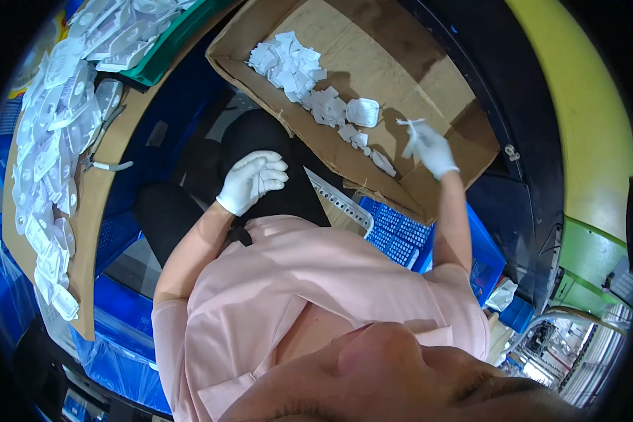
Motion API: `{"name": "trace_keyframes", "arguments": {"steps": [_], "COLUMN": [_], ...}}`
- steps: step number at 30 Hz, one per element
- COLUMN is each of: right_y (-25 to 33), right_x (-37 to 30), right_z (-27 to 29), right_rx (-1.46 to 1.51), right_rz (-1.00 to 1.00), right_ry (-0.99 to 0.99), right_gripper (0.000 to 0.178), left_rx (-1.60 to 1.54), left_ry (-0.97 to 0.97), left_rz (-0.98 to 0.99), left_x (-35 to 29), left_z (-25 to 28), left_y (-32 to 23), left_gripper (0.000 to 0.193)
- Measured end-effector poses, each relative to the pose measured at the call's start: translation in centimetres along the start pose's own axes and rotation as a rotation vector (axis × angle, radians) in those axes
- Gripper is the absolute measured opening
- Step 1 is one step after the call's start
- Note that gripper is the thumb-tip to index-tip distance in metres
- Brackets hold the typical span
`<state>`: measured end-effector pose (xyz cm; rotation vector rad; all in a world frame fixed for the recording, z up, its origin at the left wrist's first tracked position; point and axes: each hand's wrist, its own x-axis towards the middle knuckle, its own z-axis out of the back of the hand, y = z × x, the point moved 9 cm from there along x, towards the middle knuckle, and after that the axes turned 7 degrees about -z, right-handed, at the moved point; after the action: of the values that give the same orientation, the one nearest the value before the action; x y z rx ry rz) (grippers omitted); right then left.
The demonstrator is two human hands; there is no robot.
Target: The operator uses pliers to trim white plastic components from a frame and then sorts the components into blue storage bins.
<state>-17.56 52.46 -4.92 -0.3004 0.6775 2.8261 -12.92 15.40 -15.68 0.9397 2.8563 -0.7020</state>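
Observation:
My right hand, in a white glove, is over the open cardboard box. It is closed on a small white plastic piece with a thin strip at its top; its exact kind I cannot make out. Along the box's near side lie a pile of white plastic pieces and a white tray-shaped piece. My left hand, also gloved in white, is above my lap near the knee. Its fingers are loosely bent and apart, with nothing visible in them.
At left, many white plastic parts are heaped on a brown board, beside pliers. A green bin holds more. Blue crates stand below the box; a dark cabinet is to the right.

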Motion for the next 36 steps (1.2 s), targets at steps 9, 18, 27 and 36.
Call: {"name": "trace_keyframes", "arguments": {"steps": [9,18,27,36], "right_y": [-9.3,2.8,-3.0,-3.4], "right_x": [-20.8,-1.4,8.6,7.3], "right_z": [16.6,-5.6,-21.0,-18.2], "right_rx": [-1.117,-0.377,-0.544,-0.483], "right_rz": [-1.062,0.116,0.213,-0.106], "right_ry": [0.322,0.169,0.218,0.330], "right_gripper": [0.034,0.036,0.036,0.027], "left_rx": [-0.019,-0.035,-0.021,0.548], "left_ry": [0.026,0.073,0.008,-0.025], "left_rz": [0.012,-0.026,-0.071,0.129], "left_x": [-0.1,0.3,-0.3,4.0], "left_z": [0.1,-0.5,-0.1,-4.0], "left_y": [-0.4,0.5,0.3,0.3], "left_gripper": [0.027,0.028,0.026,0.026]}}
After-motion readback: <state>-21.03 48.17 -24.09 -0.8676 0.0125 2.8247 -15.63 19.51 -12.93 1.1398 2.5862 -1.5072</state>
